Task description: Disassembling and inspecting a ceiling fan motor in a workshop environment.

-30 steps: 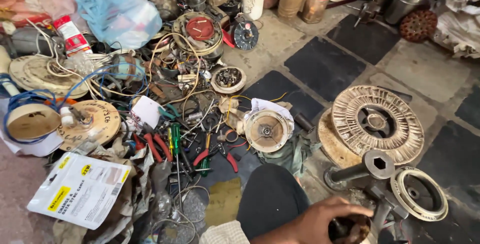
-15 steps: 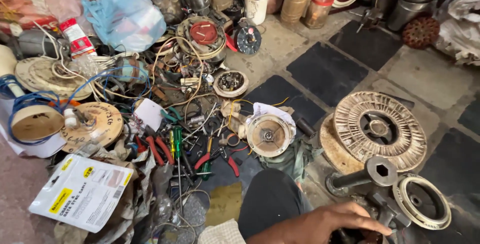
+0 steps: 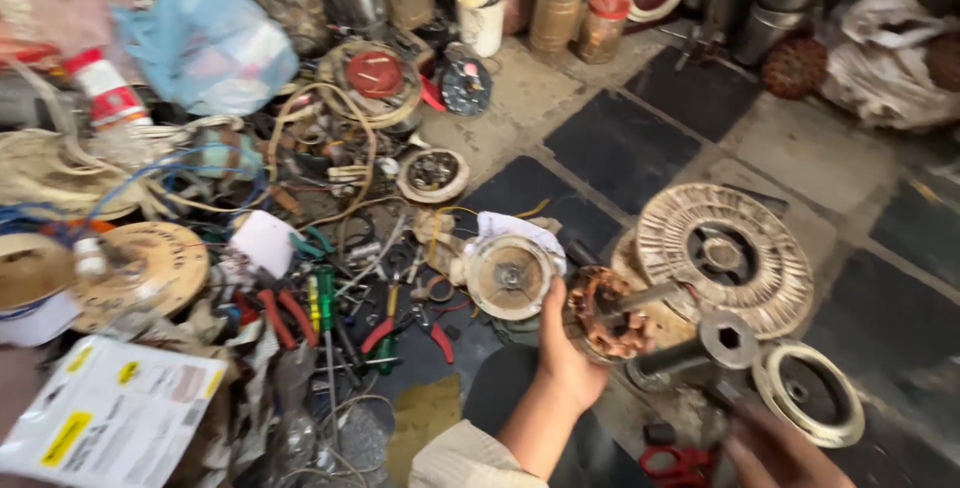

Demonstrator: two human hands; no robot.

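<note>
The left hand (image 3: 566, 343) closes around a copper-wound motor stator (image 3: 606, 313), lifting it off the floor just beside the ribbed round housing (image 3: 722, 256), seemingly to turn its windings into view, while the right hand (image 3: 775, 453), blurred at the frame's bottom edge, has a grip I cannot make out.

copper-wound stator (image 3: 606, 314) | round, rusty-brown — shaft pointing right | held above cluttered floor
</note>
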